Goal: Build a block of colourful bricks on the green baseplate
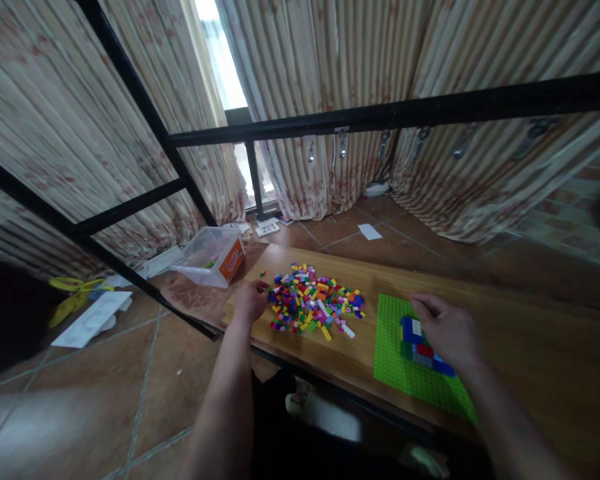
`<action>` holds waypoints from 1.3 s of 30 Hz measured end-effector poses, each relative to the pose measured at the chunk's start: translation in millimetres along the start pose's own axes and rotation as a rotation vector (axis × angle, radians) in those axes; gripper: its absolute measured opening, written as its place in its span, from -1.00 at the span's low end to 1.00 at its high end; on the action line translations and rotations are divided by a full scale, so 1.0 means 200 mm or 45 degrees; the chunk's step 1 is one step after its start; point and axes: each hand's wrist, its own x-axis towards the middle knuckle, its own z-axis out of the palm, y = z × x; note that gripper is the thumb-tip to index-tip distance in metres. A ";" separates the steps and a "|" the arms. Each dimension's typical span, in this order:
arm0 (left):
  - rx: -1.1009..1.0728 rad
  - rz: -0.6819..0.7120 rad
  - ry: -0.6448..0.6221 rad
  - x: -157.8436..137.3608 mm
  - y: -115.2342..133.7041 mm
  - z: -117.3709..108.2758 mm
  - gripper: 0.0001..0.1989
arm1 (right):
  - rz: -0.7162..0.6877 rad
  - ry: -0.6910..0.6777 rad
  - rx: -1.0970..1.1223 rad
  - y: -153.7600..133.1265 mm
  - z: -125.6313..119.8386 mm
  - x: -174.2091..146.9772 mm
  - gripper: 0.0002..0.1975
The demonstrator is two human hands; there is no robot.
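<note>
My left hand (253, 301) is at the left edge of a heap of small coloured toy bricks (307, 303), its fingers curled together at the outermost pieces. Whatever is between those fingertips is too small to make out. Over the green baseplate (387, 340) hovers my right hand (445, 327), fingers drawn together, with any held piece hidden. Just beside and below it, a low build of joined bricks (423, 350) in blue, white, red, grey and dark green sits on the baseplate. The hand covers part of the build's right side.
Heap and baseplate lie on a long wooden bench top (350, 263). A clear plastic box (200, 257) with an orange label stands beyond its left end. Black metal bars (300, 127) cross in front of curtains. White packaging (95, 320) lies on the tiled floor.
</note>
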 end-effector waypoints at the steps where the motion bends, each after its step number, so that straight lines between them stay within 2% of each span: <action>1: 0.026 -0.002 -0.017 0.00 0.00 0.00 -0.74 | -0.004 0.002 -0.024 0.01 0.00 0.00 -0.66; 6: 0.115 -0.011 -0.074 0.01 0.00 0.00 -0.69 | 0.002 0.005 -0.056 0.03 0.01 0.01 -0.65; 11: 0.163 -0.037 -0.060 0.04 -0.04 -0.01 -0.61 | -0.034 -0.034 -0.104 0.00 0.04 0.01 -0.64; 17: 0.173 0.023 -0.110 0.08 -0.09 0.01 -0.50 | -0.083 -0.057 -0.084 -0.01 0.07 0.02 -0.65; 27: 0.217 0.077 -0.186 0.12 -0.06 0.05 -0.65 | -0.058 0.020 0.032 -0.03 0.04 0.03 -0.70; 33: 0.233 0.082 -0.108 0.12 0.00 0.00 -0.66 | 0.044 0.155 0.127 0.04 -0.03 0.07 -0.72; 36: 0.169 0.101 -0.023 0.09 0.08 -0.03 -0.63 | 0.090 0.214 0.193 0.06 -0.08 0.07 -0.71; 39: 0.041 0.206 -0.031 0.02 0.18 -0.01 -0.65 | 0.087 0.222 0.195 0.07 -0.11 0.06 -0.72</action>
